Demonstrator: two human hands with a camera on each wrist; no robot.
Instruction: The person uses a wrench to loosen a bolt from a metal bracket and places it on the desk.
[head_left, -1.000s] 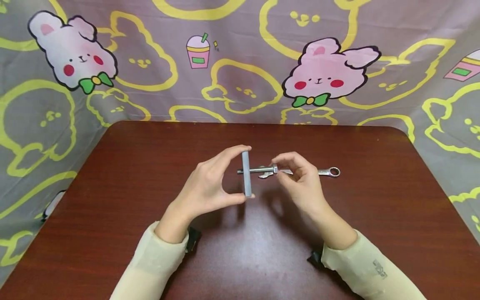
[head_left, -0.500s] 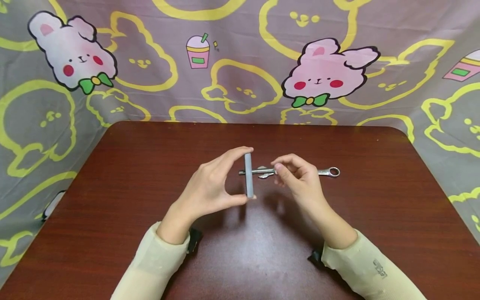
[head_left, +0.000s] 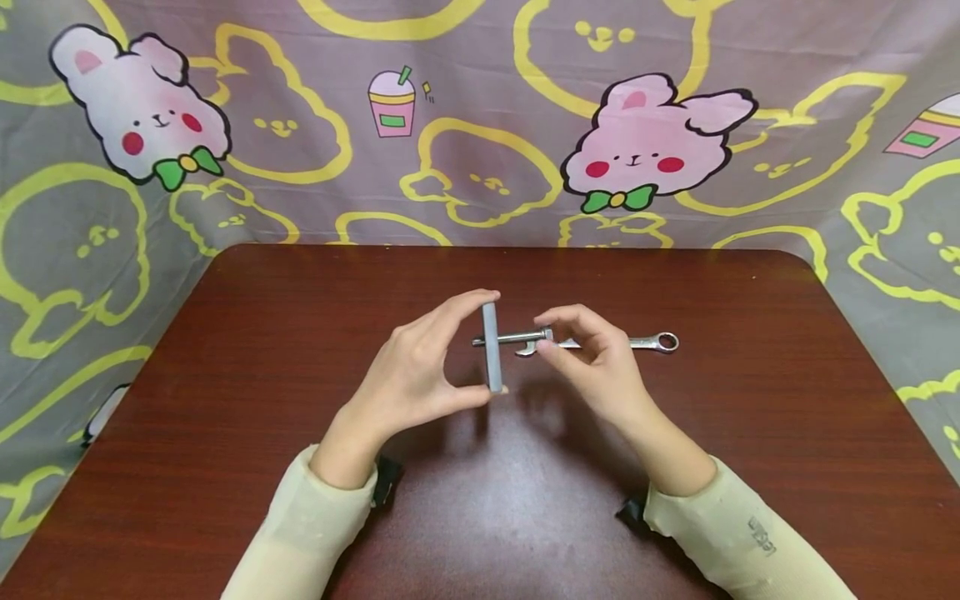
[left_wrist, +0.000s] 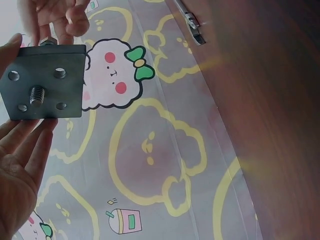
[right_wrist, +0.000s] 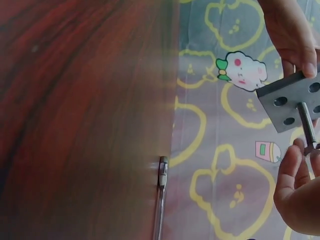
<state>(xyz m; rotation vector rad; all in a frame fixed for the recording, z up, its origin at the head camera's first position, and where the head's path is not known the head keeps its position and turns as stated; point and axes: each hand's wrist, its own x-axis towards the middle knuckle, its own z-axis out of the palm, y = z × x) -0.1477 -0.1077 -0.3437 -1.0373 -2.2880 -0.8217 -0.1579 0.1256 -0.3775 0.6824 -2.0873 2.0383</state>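
My left hand (head_left: pixel 412 367) holds a grey square metal plate (head_left: pixel 491 350) on edge above the table, thumb on the near edge and fingers on the far one. A long hex bolt (head_left: pixel 517 337) passes through the plate's middle hole. Its threaded end (left_wrist: pixel 37 96) sticks out a short way on the left side, in the left wrist view. My right hand (head_left: pixel 596 358) pinches the bolt's hex head between thumb and fingertips, well apart from the plate. In the right wrist view the plate (right_wrist: pixel 295 92) shows further holes around the bolt shank (right_wrist: pixel 307 125).
A combination wrench (head_left: pixel 652 342) lies on the brown table (head_left: pixel 262 350) behind my right hand, which hides part of it. A patterned cloth (head_left: pixel 480 175) hangs around the back and sides of the table.
My right thumb covered the bolt head half a second ago. Now it has shifted back and the head shows between the fingertips. Plate and bolt moved slightly right, then back left.
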